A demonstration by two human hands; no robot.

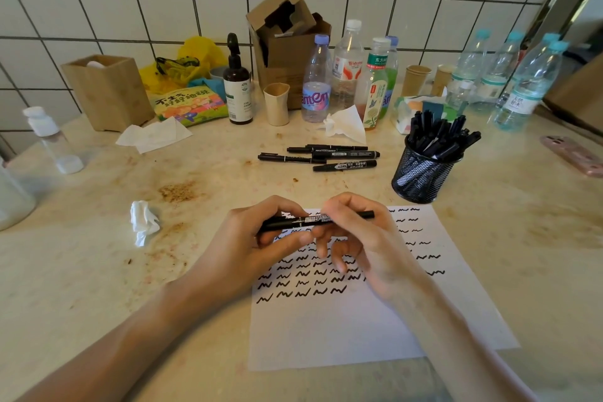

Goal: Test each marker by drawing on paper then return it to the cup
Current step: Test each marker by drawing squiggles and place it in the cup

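A crumpled tissue (143,222) sits off to the left on the counter (81,271), and the left hand (257,245) is curled round one end of a black marker (313,220) held level just above the paper (342,330). The right hand (362,238) pinches the same marker nearer its other end, over rows of black squiggles. Further back, four loose markers (326,157) lie left of the mesh cup (424,176), which is packed with more.

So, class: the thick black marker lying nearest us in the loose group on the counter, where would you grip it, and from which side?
Grip the thick marker at mid-barrel, coming from above. It lies flat, left to right, with bare counter on its near side, so a thumb and finger can straddle it.
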